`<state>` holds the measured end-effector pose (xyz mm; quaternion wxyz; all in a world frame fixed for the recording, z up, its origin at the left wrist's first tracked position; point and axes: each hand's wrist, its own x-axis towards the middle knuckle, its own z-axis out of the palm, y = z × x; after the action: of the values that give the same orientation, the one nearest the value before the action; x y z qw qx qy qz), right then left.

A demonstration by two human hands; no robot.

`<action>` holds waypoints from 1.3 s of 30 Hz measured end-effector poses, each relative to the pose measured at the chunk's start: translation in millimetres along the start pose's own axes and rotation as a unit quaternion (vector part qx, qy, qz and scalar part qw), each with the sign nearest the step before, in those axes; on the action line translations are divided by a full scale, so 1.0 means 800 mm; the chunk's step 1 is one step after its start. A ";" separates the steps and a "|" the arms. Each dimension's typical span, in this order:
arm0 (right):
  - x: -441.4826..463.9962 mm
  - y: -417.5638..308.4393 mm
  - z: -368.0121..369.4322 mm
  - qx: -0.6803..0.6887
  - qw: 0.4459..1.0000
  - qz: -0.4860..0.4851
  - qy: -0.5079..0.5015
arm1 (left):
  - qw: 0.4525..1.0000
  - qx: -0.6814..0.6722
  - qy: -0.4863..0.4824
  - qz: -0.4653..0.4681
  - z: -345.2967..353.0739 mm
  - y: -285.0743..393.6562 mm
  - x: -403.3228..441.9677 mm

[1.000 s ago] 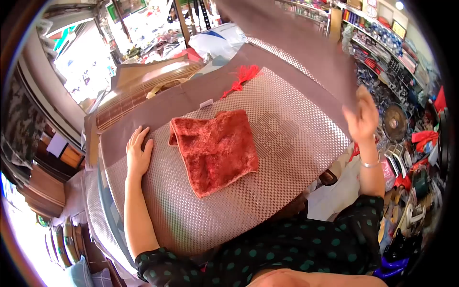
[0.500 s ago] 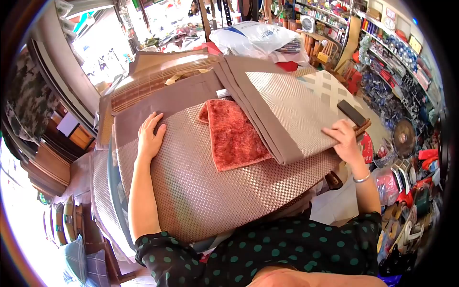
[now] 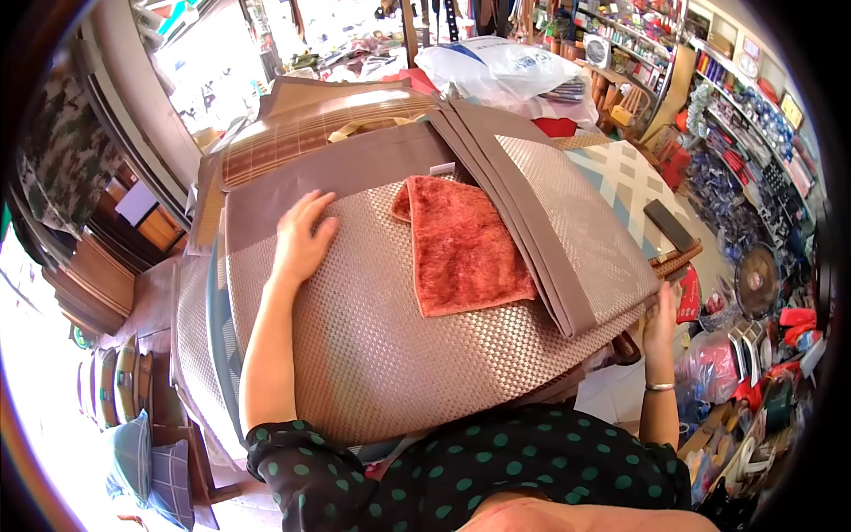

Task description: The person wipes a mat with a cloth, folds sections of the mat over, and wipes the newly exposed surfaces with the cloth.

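A large woven mat (image 3: 355, 355) with a shiny grey-brown weave and a plain brown border lies in front of me. Its right side is folded over in layers, and this folded part (image 3: 585, 222) slants across the mat. My left hand (image 3: 304, 238) rests on the left of the mat, fingers stretched and thumb apart, holding nothing. At the folded part's lower right corner is my right hand (image 3: 659, 326), upright with fingers extended along the edge; its palm side is partly hidden. Between the hands, a red fluffy cloth (image 3: 465, 248) lies on the mat, against the fold.
More mats (image 3: 301, 142) are stacked beneath and behind. A dark phone-like object (image 3: 669, 224) lies on a patterned mat to the right. White plastic bags (image 3: 505, 66) sit at the back. Cushions (image 3: 168, 479) stand low at left; a fan (image 3: 759, 277) and crowded goods fill the right.
My right hand has let go of the folded part's top and moved down to its edge. The folded part now lies lower and flatter. My left hand has lifted or slid slightly rightward.
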<state>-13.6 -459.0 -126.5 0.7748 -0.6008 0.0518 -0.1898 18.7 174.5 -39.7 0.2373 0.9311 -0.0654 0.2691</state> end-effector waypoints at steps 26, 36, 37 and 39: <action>-0.003 -0.041 0.128 0.247 0.962 0.117 0.014 | 0.999 -0.028 -0.040 -0.010 -0.048 0.040 -0.110; -0.069 -0.022 0.124 0.258 0.948 0.165 -0.090 | 0.991 -0.053 -0.064 -0.101 -0.073 0.009 -0.133; -0.065 -0.012 0.117 0.251 0.948 0.174 -0.089 | 0.994 -0.034 -0.067 -0.081 -0.069 0.016 -0.136; -0.063 -0.001 0.110 0.258 0.942 0.199 -0.077 | 0.995 0.001 -0.085 -0.058 -0.068 0.031 -0.142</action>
<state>-33.5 -361.2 -109.1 0.9268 -0.3707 0.0595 0.0082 -109.5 178.1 -49.6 0.2448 0.9532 -0.0306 0.1747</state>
